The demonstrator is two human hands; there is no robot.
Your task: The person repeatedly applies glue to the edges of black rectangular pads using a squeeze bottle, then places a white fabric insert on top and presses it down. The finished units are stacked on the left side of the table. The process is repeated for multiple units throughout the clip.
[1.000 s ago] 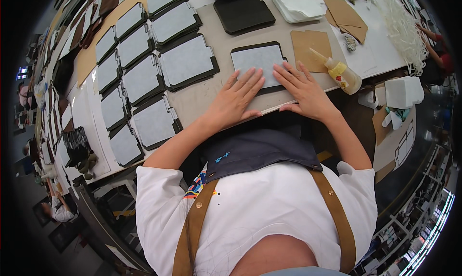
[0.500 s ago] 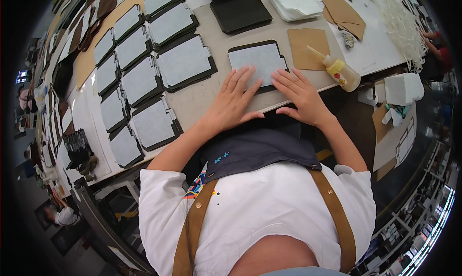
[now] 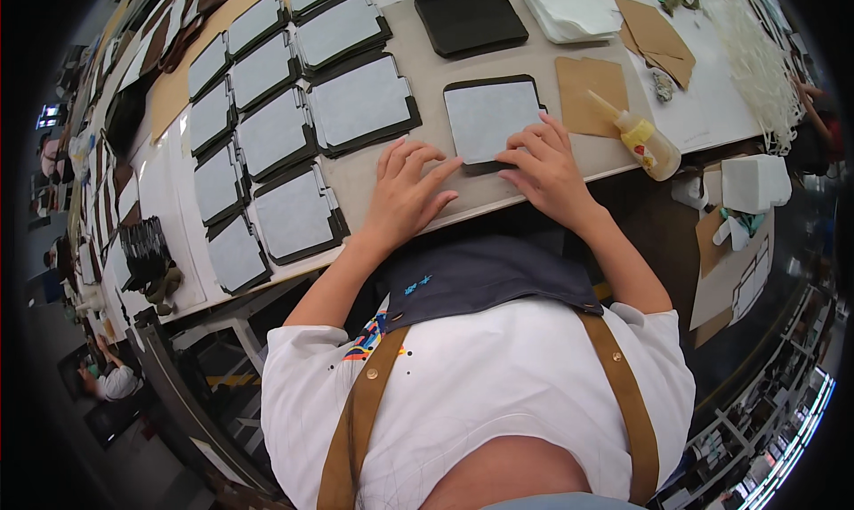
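Note:
In front of me a black panel (image 3: pixel 487 84) faced with a pale grey-white sheet (image 3: pixel 485 118) lies flat on the table. My left hand (image 3: pixel 407 190) is at its lower left corner, fingers bent and apart, with the index fingertip close to the edge and nothing held. Over its lower right part rests my right hand (image 3: pixel 547 170), fingers bent and spread, the thumb beside the near edge; it covers that corner. Left of my hands, similar black panels with pale sheets (image 3: pixel 360 105) lie in overlapping rows.
A glue bottle (image 3: pixel 648 145) with a long nozzle lies on brown card (image 3: pixel 587 87) at right. Behind are a black panel stack (image 3: pixel 470 20) and folded white sheets (image 3: pixel 572 13). White cords (image 3: pixel 756 65) hang at far right. The table's near edge (image 3: pixel 445 223) runs below my hands.
Both hands have come off the flat press on the pale sheet. The left has drawn back left to the corner; the right has curled its fingers near the lower right edge.

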